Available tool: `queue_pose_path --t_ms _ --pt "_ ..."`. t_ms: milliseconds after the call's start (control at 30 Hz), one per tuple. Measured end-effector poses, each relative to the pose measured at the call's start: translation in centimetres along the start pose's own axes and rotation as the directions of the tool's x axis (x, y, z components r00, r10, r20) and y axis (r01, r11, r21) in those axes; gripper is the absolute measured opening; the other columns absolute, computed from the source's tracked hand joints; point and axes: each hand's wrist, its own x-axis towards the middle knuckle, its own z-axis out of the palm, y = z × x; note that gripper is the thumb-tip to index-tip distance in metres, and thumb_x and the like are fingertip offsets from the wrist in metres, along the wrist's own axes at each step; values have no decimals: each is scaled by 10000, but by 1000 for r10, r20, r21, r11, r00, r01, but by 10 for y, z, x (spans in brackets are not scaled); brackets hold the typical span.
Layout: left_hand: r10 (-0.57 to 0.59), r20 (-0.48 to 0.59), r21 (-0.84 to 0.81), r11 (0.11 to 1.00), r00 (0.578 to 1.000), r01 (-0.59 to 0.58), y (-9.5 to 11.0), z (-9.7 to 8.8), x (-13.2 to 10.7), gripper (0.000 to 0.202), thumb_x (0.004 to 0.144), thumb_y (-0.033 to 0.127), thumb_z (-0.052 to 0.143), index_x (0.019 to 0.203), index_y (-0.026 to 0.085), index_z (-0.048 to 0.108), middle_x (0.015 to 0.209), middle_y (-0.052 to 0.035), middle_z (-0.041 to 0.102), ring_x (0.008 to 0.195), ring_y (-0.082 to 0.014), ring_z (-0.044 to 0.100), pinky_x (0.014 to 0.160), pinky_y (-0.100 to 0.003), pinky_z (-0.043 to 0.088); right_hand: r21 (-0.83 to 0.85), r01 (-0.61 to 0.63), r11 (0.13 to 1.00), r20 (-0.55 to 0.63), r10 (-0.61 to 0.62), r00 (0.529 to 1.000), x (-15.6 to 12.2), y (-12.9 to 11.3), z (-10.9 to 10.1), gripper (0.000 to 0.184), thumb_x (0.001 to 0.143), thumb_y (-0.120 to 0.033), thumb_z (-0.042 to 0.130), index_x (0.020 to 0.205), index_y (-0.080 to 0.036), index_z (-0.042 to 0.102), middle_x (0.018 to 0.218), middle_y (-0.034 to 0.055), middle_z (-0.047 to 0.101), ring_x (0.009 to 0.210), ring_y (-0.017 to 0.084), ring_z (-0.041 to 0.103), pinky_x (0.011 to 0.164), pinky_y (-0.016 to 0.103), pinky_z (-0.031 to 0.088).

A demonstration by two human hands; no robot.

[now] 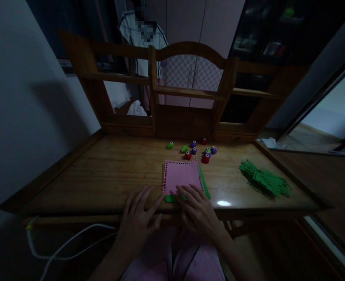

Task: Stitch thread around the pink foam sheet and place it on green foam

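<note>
A pink sheet of paper [181, 175] with small punched holes along its left, top and right edges lies near the front of the desk. Green paper [170, 198] shows from beneath it at the front and right. My right hand [197, 207] rests with fingers stretched out on the sheet's lower right part. Beside the lower left corner, my left hand [140, 214] is spread at the desk's front edge, its index fingertip close to the paper. Behind the sheet stand several small craft punches, among them a red punch [188, 155], a purple punch [193, 144] and a green punch [170, 145].
A pile of green punched paper [264, 178] lies on the right of the wooden desk [116, 168]. Pink paper bits [176, 154] are scattered among the punches. A wooden shelf [186, 93] rises at the back. White cables [69, 244] hang at the lower left.
</note>
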Motion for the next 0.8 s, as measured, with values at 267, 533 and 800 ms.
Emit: queue_pose_path --t_ms 267,533,800 --pt "3 0 -12 1000 1000 -3 0 -4 2 525 784 365 580 1298 347 477 1417 -58 365 1308 -298 313 1091 -536 189 0 -31 1000 -63 31 998 -30 30 -6 633 711 -94 491 1334 -186 432 1369 70 455 1248 246 410 1041 497 358" --pt "34 3 21 999 999 -34 -4 -3 0 537 789 311 575 1310 359 456 1423 -64 351 1313 -299 307 1085 -548 192 -8 -87 996 -106 85 991 -52 44 -14 574 728 -84 491 1288 -210 484 1288 62 538 1162 236 507 1002 489 413" --pt "46 -21 32 998 999 -45 -7 -3 3 502 795 349 583 1285 375 480 1409 -58 374 1304 -305 324 1077 -556 200 -70 -98 993 -130 89 988 -64 43 -15 566 751 -88 492 1305 -203 471 1284 65 541 1189 238 495 1033 491 391"
